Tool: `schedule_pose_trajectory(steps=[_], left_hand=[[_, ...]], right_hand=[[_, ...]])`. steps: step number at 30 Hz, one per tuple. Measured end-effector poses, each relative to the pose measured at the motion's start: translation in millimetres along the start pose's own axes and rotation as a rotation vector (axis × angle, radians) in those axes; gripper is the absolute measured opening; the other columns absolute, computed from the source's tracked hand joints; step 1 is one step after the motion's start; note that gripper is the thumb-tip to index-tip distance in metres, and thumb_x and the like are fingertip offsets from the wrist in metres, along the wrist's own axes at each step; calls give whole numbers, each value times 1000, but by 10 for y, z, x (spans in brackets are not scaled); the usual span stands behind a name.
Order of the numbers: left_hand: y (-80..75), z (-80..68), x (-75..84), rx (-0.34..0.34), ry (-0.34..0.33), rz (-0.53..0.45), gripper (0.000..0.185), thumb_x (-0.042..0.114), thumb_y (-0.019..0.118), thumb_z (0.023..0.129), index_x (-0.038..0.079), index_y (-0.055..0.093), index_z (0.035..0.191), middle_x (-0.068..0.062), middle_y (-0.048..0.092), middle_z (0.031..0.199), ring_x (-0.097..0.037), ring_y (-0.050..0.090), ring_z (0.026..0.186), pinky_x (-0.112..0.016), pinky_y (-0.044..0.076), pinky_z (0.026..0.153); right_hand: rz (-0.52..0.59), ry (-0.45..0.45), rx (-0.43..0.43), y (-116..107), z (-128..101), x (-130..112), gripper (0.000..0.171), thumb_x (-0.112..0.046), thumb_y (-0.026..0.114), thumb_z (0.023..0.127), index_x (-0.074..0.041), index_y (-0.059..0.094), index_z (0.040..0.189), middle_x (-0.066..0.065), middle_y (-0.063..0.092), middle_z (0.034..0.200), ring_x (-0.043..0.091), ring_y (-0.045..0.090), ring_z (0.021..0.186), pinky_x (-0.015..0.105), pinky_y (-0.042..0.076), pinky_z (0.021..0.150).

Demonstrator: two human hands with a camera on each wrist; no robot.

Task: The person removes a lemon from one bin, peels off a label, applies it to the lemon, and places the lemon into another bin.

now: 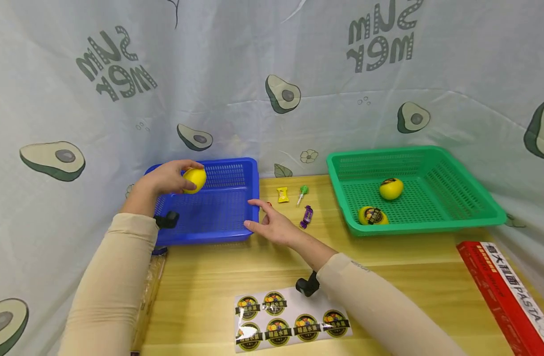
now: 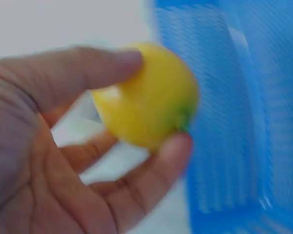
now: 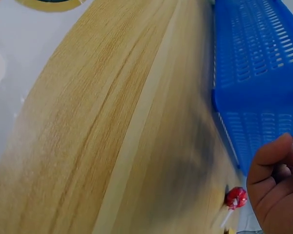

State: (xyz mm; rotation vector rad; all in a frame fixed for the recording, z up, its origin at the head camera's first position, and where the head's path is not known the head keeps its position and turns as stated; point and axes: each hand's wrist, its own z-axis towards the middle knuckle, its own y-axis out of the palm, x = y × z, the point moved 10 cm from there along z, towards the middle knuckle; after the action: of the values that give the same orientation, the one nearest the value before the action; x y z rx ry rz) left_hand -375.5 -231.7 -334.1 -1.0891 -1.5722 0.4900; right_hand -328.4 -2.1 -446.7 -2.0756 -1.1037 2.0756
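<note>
Pinching a yellow lemon (image 1: pixel 195 181) between thumb and fingers, the left hand (image 1: pixel 167 177) holds it up by the far left part of the blue basket (image 1: pixel 209 239). The right hand (image 1: pixel 273 225) is at that basket's right rim, thumb and forefinger spread wide; whether they touch it, I can't tell. Just right on the counter (image 1: pixel 200 296) lie a yellow candy (image 1: pixel 282 195), a green lollipop (image 1: pixel 304 190) and a purple candy (image 1: pixel 307 216); farther right, a green basket (image 1: pixel 432 227) carries two more lemons (image 1: pixel 391 189)
</note>
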Motion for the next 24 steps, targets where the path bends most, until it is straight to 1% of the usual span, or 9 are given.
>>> schedule_pose_trajectory(steps=[3, 5, 7, 10, 13, 15, 18, 21, 24], left_hand=[[-10, -287, 195, 114, 53, -23, 60, 13, 67, 97, 14, 46, 152, -23, 44, 149, -34, 60, 103, -37, 51, 82], [99, -502, 281, 164, 91, -53, 59, 14, 68, 97, 15, 47, 151, -21, 45, 150, -37, 61, 109, -38, 52, 85], [265, -713, 339, 197, 127, -86, 57, 16, 70, 96, 16, 49, 149, -20, 46, 149, -40, 59, 115, -41, 52, 88], [542, -996, 388, 208, 166, -138, 54, 16, 72, 95, 18, 53, 146, -18, 49, 144, -40, 59, 114, -41, 53, 87], [818, -1160, 433, 167, 189, -185, 52, 16, 74, 93, 21, 56, 142, -15, 52, 138, -35, 58, 110, -39, 51, 85], [1003, -1189, 475, 111, 199, -213, 52, 17, 75, 93, 23, 57, 141, -14, 52, 135, -31, 58, 109, -37, 51, 84], [1273, -1136, 558, 32, 211, -223, 53, 17, 77, 90, 25, 59, 139, -14, 54, 129, -27, 58, 105, -35, 51, 82], [1541, -1026, 648, -6, 241, -200, 56, 16, 79, 86, 22, 61, 139, -15, 55, 126, -24, 57, 100, -34, 50, 81], [1811, -907, 722, -18, 282, -184, 58, 13, 79, 83, 16, 61, 138, -16, 55, 125, -22, 57, 98, -34, 50, 83]], right_hand=[[-7, -4, 3, 11, 17, 3, 67, -50, 68, 95, -39, 38, 154, 0, 52, 78, 15, 47, 65, 26, 37, 55], [-11, 2, 14, 4, 20, 9, 67, -49, 69, 95, -38, 39, 154, 0, 52, 78, 15, 48, 65, 27, 38, 55], [-25, -2, 21, -8, 20, -8, 68, -48, 69, 95, -36, 40, 154, 1, 53, 79, 16, 48, 65, 27, 38, 55], [-65, -38, 30, -39, 18, -64, 70, -49, 68, 96, -31, 39, 157, 3, 53, 80, 16, 48, 66, 27, 39, 56], [-76, -83, 52, -108, -27, -128, 72, -49, 65, 98, -28, 35, 159, 6, 53, 89, 15, 46, 68, 26, 38, 58], [-60, -100, 88, -204, -104, -154, 69, -47, 63, 100, -28, 34, 159, 7, 53, 90, 16, 46, 67, 26, 38, 58], [-33, -114, 151, -403, -310, -167, 62, -40, 61, 103, -26, 37, 158, 7, 53, 86, 17, 47, 66, 26, 39, 58], [-27, -123, 194, -573, -579, -115, 58, -33, 61, 104, -23, 39, 156, 5, 51, 81, 18, 46, 66, 26, 38, 57], [-27, -110, 195, -635, -861, 14, 58, -29, 62, 103, -21, 39, 155, 4, 50, 82, 15, 44, 65, 24, 37, 56]])
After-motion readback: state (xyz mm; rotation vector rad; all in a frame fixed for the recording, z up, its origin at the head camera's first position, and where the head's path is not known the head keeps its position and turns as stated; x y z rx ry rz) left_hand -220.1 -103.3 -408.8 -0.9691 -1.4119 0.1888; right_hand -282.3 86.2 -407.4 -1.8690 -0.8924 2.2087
